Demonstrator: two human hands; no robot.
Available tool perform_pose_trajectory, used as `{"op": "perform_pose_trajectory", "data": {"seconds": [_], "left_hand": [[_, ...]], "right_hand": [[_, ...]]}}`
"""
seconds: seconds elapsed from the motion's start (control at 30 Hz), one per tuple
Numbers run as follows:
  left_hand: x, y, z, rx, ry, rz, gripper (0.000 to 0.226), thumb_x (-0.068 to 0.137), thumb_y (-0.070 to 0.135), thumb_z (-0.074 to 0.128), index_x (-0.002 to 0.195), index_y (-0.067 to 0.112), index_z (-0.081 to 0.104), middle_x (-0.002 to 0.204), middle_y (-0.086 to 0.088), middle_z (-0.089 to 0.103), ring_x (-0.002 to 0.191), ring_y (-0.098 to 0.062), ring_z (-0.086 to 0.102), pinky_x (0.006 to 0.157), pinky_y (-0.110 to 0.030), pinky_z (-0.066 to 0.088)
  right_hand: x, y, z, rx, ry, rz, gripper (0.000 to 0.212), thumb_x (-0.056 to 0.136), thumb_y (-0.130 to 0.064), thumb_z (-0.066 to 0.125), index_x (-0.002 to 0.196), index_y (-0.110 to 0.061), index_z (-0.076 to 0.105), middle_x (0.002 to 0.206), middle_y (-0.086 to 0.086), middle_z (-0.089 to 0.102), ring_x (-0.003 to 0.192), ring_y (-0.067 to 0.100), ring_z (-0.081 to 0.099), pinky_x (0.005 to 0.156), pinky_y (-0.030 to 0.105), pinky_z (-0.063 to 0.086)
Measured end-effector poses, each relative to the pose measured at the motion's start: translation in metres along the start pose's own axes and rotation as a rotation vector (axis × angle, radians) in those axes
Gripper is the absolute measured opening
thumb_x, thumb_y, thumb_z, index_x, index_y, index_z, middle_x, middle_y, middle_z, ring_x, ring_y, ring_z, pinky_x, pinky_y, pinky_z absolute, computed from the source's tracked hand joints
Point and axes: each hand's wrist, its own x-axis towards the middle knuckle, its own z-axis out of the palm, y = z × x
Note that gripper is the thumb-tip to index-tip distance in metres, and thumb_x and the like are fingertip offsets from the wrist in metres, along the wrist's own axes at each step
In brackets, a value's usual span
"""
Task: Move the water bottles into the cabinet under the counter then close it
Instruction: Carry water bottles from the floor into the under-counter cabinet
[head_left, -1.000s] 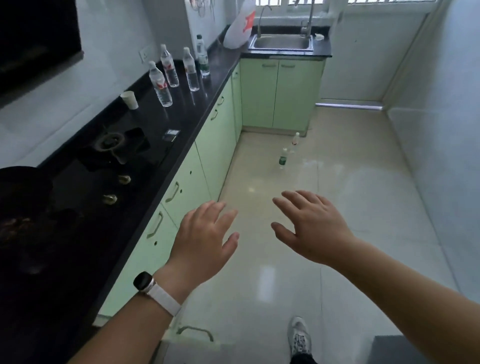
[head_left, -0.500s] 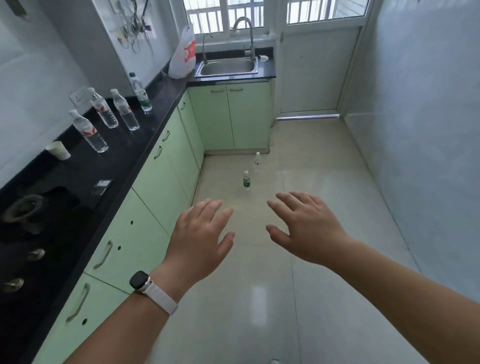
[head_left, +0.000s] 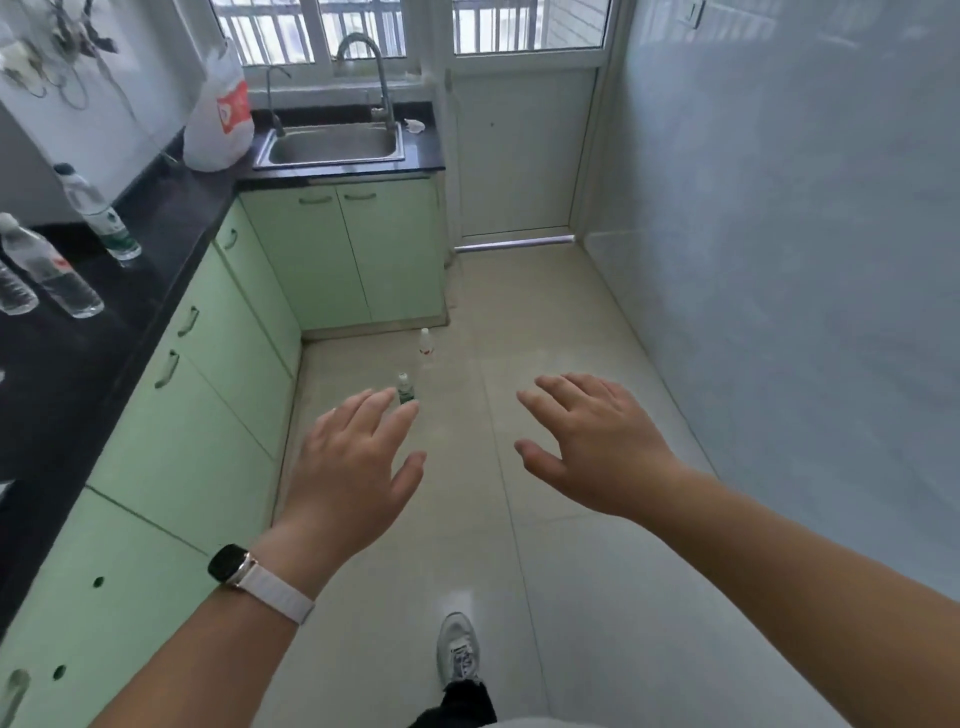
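Observation:
Three clear water bottles show on the black counter (head_left: 171, 218) at the left: a green-labelled bottle (head_left: 98, 213), a red-labelled bottle (head_left: 49, 270), and a third bottle (head_left: 13, 293) cut off by the frame edge. Two small bottles stand on the floor ahead, a green-labelled floor bottle (head_left: 405, 388) and a red-labelled floor bottle (head_left: 426, 344). Light green cabinet doors (head_left: 208, 395) under the counter are all closed. My left hand (head_left: 353, 467) and my right hand (head_left: 597, 441) hover open above the floor, holding nothing. The left fingertips overlap the green-labelled floor bottle in the view.
A steel sink (head_left: 335, 145) with a tall faucet sits at the far end, a white plastic bag (head_left: 218, 119) beside it. A white door (head_left: 519, 156) closes the far wall. A tiled wall runs along the right. My shoe (head_left: 457, 649) stands on the floor tiles.
My view has moved forward along the counter and turned right. The stove and paper cup have left the frame. Both hands stay open and spread.

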Motion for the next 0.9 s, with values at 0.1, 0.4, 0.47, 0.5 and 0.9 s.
{"op": "perform_pose_trajectory", "data": {"seconds": [0.1,0.4,0.47,0.5,0.9], "left_hand": [[0.051,-0.023,0.014,-0.022,-0.001,0.029,0.059,0.086,0.046,0.044,0.125,0.011,0.070,0.128,-0.015,0.066,0.121,-0.037,0.060,0.095,-0.051,0.047],[0.179,-0.077,0.045,-0.053,0.011,0.099,0.057,0.086,0.046,0.044,0.125,0.013,0.069,0.129,-0.014,0.066,0.121,-0.038,0.060,0.097,-0.051,0.046],[0.197,-0.081,0.049,-0.059,0.027,0.103,0.057,0.086,0.047,0.045,0.125,0.014,0.069,0.129,-0.013,0.066,0.121,-0.037,0.060,0.097,-0.049,0.046],[0.206,-0.083,0.051,-0.060,0.030,0.109,0.056,0.086,0.047,0.045,0.125,0.014,0.069,0.128,-0.013,0.066,0.120,-0.036,0.061,0.097,-0.049,0.046],[0.334,-0.080,0.097,-0.016,-0.006,0.074,0.051,0.083,0.038,0.064,0.127,0.011,0.068,0.131,-0.016,0.065,0.123,-0.039,0.059,0.099,-0.054,0.045]], "right_hand": [[0.052,0.008,-0.002,-0.021,-0.021,0.021,0.061,0.091,-0.057,0.043,0.137,-0.020,0.053,0.140,0.005,0.055,0.129,0.030,0.046,0.104,0.042,0.034],[0.176,0.031,0.004,-0.028,-0.021,0.068,0.061,0.090,-0.057,0.041,0.137,-0.019,0.053,0.138,0.006,0.056,0.126,0.031,0.048,0.103,0.042,0.035],[0.193,0.039,0.007,-0.021,-0.024,0.087,0.062,0.090,-0.058,0.040,0.138,-0.019,0.052,0.140,0.006,0.054,0.128,0.029,0.046,0.105,0.042,0.033],[0.201,0.044,0.009,-0.017,-0.027,0.091,0.063,0.090,-0.058,0.038,0.138,-0.020,0.052,0.140,0.006,0.054,0.128,0.029,0.046,0.105,0.042,0.032],[0.323,0.144,0.036,0.058,-0.042,0.012,0.068,0.088,-0.059,0.032,0.133,-0.015,0.057,0.134,0.010,0.059,0.124,0.032,0.052,0.103,0.043,0.038]]}}
